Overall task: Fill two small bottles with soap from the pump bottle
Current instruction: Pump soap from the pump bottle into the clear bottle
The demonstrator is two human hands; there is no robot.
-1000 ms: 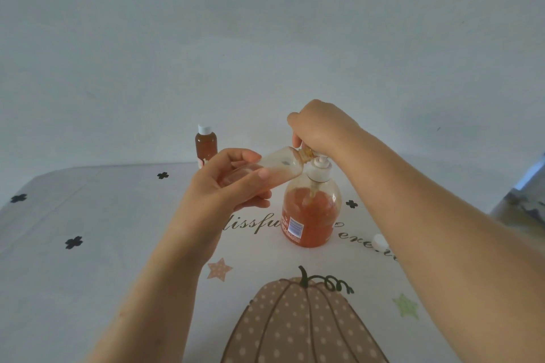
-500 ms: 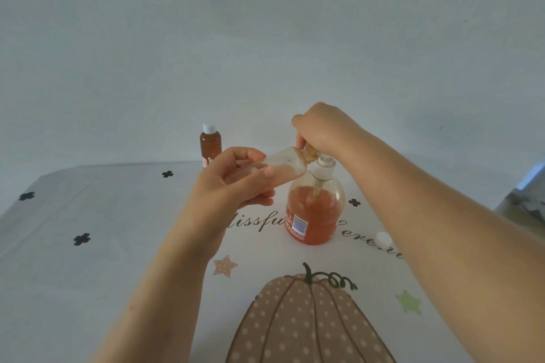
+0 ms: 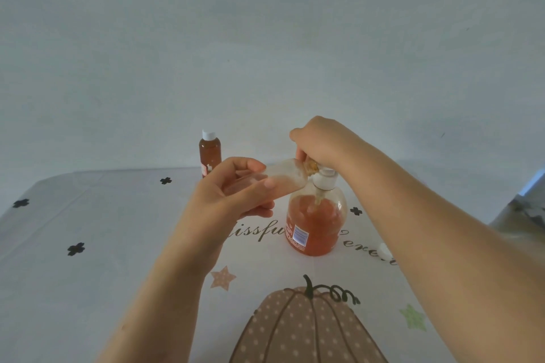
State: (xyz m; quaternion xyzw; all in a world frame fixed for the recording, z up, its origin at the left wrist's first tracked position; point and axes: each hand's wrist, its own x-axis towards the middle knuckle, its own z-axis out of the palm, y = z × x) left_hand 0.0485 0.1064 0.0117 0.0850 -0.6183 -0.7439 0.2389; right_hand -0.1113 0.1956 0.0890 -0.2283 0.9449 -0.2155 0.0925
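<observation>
My left hand [image 3: 233, 197] grips the clear small bottle [image 3: 283, 175] on its side, mouth at the spout of the pump bottle [image 3: 317, 221]. My right hand [image 3: 321, 141] curls over the pump head. The filled small bottle [image 3: 210, 153] stands capped behind my left hand, apart.

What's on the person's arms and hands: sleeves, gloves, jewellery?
Nothing worn that shows. Left hand and right hand have no gloves, and no rings are visible. Left forearm and right forearm are unsleeved to the frame edge, with no watch, bands or markings.
</observation>
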